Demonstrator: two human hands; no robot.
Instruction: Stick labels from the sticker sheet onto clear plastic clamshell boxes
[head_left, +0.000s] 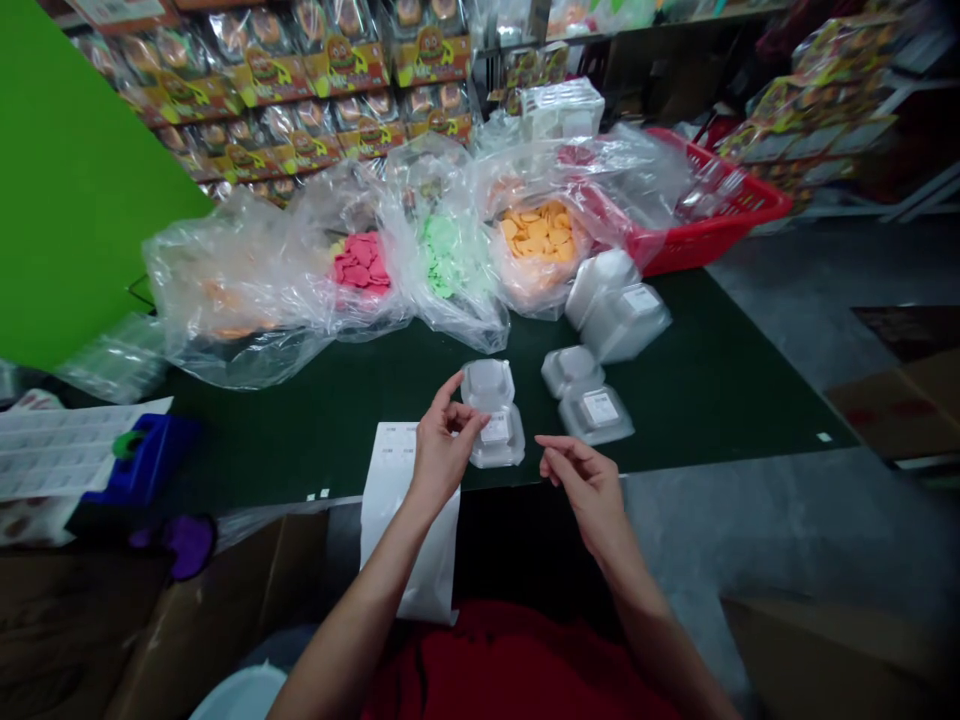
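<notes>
A small clear plastic clamshell box (495, 445) lies opened out on the dark green table, with a white label on its nearer half. My left hand (444, 440) is closed at its left side, thumb at the label and index finger by the far half. To the right of the box, my right hand (581, 475) hovers near the table edge, fingers loosely bent and nothing visible in them. A sheet of labels (394, 465) hangs over the front edge, partly behind my left forearm. Another labelled clamshell box (600, 415) lies opened out farther right.
Behind it stand stacked clamshell boxes (626, 315). Plastic bags hold pink pieces (362, 264), green pieces (441, 255) and orange pieces (540, 235). A red basket (686, 245) stands back right. A blue tape dispenser (154, 460) sits left. Packaged goods (349, 65) fill the back.
</notes>
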